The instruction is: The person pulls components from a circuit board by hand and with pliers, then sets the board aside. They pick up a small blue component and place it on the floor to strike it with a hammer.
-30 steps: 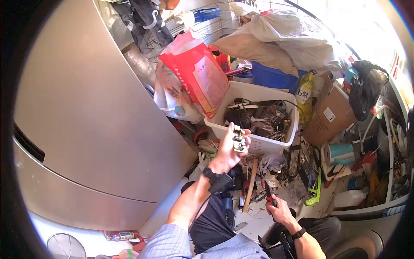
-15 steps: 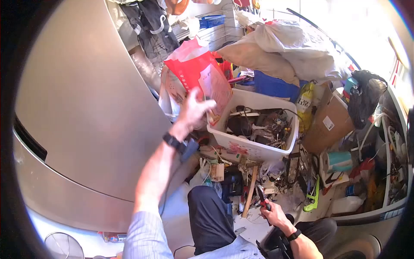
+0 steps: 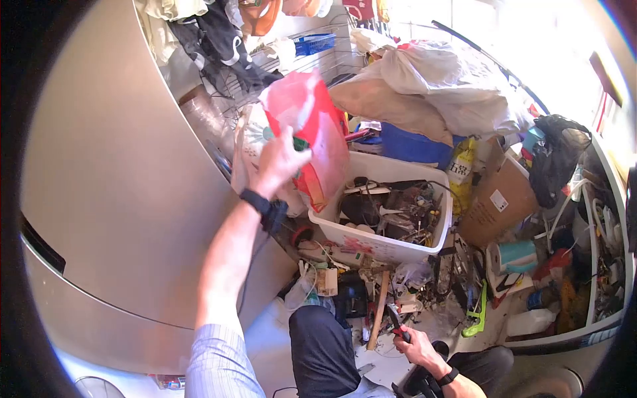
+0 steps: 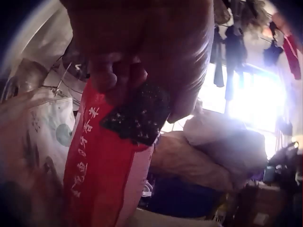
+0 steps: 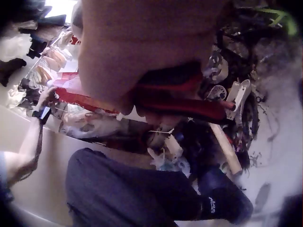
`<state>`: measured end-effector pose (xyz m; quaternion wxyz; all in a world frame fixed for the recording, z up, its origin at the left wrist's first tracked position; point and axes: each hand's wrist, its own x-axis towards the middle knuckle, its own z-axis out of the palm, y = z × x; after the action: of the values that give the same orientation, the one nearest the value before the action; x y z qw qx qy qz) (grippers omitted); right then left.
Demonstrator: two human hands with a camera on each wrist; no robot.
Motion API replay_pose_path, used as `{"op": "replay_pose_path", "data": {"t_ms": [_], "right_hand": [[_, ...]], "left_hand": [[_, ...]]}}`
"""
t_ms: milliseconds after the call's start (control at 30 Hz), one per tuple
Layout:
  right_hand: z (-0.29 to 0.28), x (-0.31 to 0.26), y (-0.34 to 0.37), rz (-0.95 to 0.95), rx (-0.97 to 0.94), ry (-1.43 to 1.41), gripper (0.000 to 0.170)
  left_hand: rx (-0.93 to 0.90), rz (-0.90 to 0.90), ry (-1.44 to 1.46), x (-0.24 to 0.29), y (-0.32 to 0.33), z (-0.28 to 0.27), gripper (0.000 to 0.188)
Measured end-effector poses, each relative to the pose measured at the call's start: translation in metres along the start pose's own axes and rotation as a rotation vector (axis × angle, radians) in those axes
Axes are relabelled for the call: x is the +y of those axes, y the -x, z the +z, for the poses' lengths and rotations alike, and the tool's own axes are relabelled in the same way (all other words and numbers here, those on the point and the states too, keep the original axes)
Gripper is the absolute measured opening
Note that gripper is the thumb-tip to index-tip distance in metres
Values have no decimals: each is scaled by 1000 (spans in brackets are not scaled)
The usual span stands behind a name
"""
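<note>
My left hand [image 3: 281, 163] pinches a small green circuit board [image 3: 301, 144] at the upright red plastic bag [image 3: 326, 123]. In the left wrist view the board [image 4: 137, 118] looks dark, dotted with pale solder spots, and overlaps the front of the red bag [image 4: 97, 161]. Low in front of the body, my right hand [image 3: 419, 349] grips pliers [image 3: 396, 320], their metal nose pointing up and away. Red and black pliers handles [image 5: 182, 105] show beneath the palm in the right wrist view.
A white bin [image 3: 371, 248] full of cables and parts stands right of the bag. Tools, a wooden stick [image 3: 379, 309] and scraps litter the floor before it. A large metallic panel [image 3: 133, 166] fills the left. A cardboard box [image 3: 499, 202] leans at right.
My left hand has moved left and up with the circuit board, from before the white bin to the red bag. My right hand keeps its grip on the pliers.
</note>
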<state>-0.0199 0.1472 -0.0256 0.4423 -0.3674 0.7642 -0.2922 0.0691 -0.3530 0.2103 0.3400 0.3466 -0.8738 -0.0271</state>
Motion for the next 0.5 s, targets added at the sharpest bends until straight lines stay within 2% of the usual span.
{"op": "replay_pose_path", "data": {"t_ms": [133, 200, 233, 267, 333, 367, 400, 500], "right_hand": [[7, 15, -8, 19, 14, -30, 36], [11, 17, -12, 31, 26, -48, 35], [10, 17, -13, -10, 27, 1, 33], [9, 17, -11, -43, 25, 48, 32], [7, 16, -11, -70, 26, 95, 33], [13, 32, -15, -129, 70, 105, 34], [5, 19, -8, -52, 4, 119, 35], [12, 34, -6, -75, 62, 132, 35]], "left_hand": [[-18, 88, -64, 28, 55, 15, 45], [124, 253, -208, 36, 83, 28, 43], [71, 252, -30, 42, 95, 32, 43], [27, 293, 18, 47, 108, 37, 42], [-10, 317, 54, 50, 134, 55, 41], [-54, 309, 66, 48, 147, 61, 42], [-129, 306, 91, 50, 166, 72, 43], [-169, 316, 98, 52, 185, 74, 42]]}}
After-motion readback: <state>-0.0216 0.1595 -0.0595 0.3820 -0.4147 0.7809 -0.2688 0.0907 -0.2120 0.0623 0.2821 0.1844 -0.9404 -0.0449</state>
